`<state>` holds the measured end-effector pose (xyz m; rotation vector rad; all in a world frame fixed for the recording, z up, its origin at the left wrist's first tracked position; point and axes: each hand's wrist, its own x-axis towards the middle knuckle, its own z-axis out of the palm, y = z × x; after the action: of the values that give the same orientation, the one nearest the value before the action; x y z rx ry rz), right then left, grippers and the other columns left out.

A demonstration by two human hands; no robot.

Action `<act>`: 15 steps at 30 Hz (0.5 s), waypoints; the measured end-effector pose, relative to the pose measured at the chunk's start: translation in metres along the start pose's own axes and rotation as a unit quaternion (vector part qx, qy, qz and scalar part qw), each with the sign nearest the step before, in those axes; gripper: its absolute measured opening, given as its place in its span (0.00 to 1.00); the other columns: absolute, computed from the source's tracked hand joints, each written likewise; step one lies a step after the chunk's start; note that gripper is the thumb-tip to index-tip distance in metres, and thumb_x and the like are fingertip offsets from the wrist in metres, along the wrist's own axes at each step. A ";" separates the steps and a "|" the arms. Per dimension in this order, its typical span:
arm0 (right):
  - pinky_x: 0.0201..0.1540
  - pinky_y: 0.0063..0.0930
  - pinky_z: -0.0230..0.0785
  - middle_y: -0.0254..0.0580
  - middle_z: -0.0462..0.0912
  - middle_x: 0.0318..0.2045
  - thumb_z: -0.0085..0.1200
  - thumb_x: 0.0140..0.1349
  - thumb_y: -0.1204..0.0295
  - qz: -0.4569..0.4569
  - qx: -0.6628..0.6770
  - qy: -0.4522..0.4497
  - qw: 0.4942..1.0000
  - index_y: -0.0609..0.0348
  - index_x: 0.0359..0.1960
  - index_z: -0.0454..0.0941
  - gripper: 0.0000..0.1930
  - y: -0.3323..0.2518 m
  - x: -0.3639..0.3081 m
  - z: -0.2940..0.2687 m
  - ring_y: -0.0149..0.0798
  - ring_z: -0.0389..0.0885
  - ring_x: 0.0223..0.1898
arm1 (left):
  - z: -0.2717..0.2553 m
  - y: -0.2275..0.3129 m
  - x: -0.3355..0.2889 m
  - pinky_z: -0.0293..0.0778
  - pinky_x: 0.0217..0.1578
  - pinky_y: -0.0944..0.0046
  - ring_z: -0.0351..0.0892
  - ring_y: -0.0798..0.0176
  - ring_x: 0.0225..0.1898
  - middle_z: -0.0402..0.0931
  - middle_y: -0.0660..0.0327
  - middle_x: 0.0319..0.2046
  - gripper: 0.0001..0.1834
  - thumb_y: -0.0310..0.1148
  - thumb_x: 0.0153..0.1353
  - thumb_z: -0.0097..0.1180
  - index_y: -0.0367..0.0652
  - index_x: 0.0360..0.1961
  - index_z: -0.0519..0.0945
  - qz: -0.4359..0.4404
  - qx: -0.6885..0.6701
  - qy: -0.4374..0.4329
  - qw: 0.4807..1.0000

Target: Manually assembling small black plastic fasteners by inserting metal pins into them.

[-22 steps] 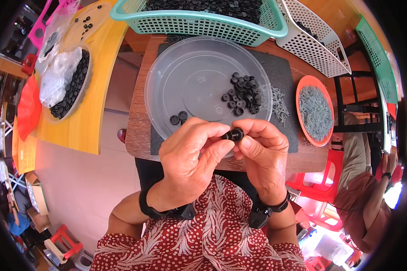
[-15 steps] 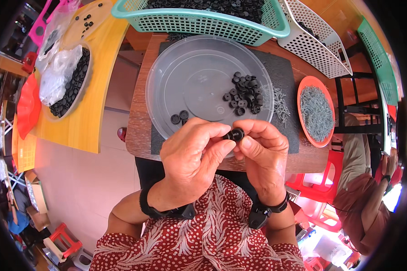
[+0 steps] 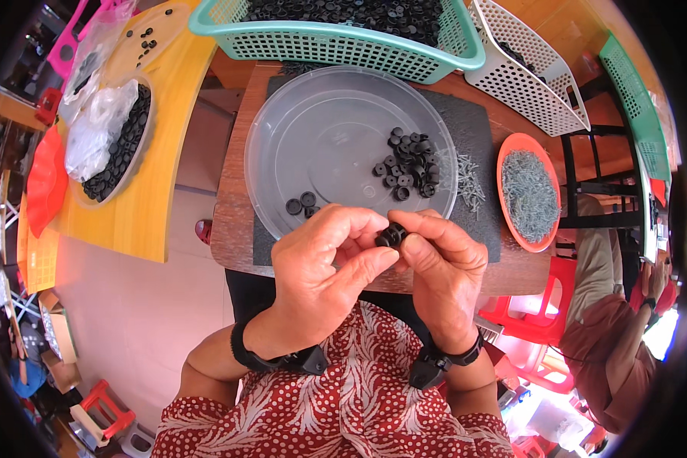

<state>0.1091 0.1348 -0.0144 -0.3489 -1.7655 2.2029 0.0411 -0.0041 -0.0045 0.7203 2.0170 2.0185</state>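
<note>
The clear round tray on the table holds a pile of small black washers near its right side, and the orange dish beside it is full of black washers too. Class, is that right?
Not quite. The head view shows the clear round tray with black washers near its right side, but the orange dish holds thin grey metal pins, not washers.

Packages: one crumpled clear plastic bag [image 3: 98, 130], lying in the round tray of black parts on the yellow tabletop [image 3: 172, 145], toward its left edge. A second clear plastic bag [image 3: 103, 38], also crumpled, at the far left corner of the same tabletop, beside a pink frame. Labels, signs, screens: none discernible.
</note>
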 end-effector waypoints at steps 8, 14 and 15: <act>0.35 0.15 0.68 0.36 0.79 0.33 0.53 0.58 0.84 -0.014 -0.019 0.022 0.999 0.66 0.40 0.78 0.08 -0.009 -0.005 0.006 0.23 0.75 0.33 | -0.003 -0.001 0.001 0.71 0.28 0.74 0.73 0.75 0.28 0.75 0.64 0.27 0.14 0.21 0.47 0.65 0.36 0.37 0.78 -0.057 -0.074 -0.021 0.995; 0.33 0.14 0.68 0.33 0.79 0.29 0.54 0.57 0.83 -0.014 -0.024 0.023 0.999 0.66 0.36 0.78 0.05 -0.009 -0.006 0.003 0.22 0.74 0.30 | -0.007 0.007 0.005 0.70 0.32 0.75 0.71 0.74 0.31 0.74 0.63 0.29 0.16 0.18 0.47 0.64 0.32 0.39 0.78 -0.057 -0.062 -0.065 0.994; 0.33 0.14 0.68 0.33 0.78 0.28 0.54 0.57 0.83 -0.034 -0.042 0.012 0.998 0.66 0.35 0.78 0.05 -0.008 -0.006 0.001 0.22 0.74 0.29 | -0.008 0.009 0.005 0.70 0.31 0.75 0.72 0.73 0.30 0.75 0.63 0.29 0.16 0.18 0.46 0.65 0.31 0.38 0.79 -0.057 -0.046 -0.071 0.995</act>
<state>0.1152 0.1332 -0.0062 -0.3280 -1.8343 2.0734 0.0345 -0.0090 0.0059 0.6921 1.8317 1.9235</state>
